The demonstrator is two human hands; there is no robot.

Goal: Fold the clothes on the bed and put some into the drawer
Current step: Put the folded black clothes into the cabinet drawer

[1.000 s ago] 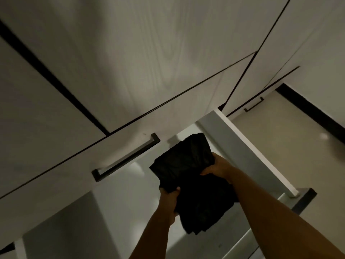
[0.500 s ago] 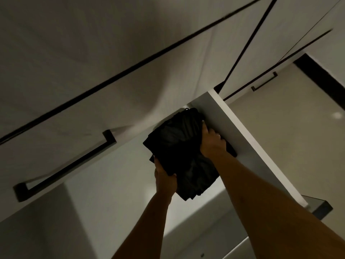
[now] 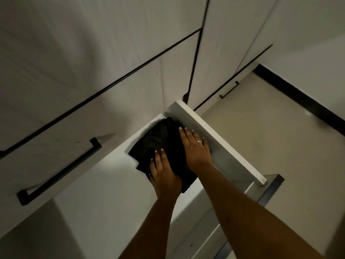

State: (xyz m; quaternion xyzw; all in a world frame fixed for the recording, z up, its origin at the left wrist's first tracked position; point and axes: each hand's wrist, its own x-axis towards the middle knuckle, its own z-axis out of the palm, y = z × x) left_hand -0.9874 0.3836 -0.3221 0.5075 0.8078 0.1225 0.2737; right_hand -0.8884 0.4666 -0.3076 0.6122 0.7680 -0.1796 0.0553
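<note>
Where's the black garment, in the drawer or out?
In. The black garment lies folded in the open drawer, against its side wall, left hand and right hand flat on it.

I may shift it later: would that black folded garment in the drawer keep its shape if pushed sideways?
Probably not. The garment looks soft and floppy, its layered edges rumpled, so it would likely bunch rather than slide whole. The left hand and right hand lie flat on it. The drawer has a smooth floor, so it may slip.
</note>
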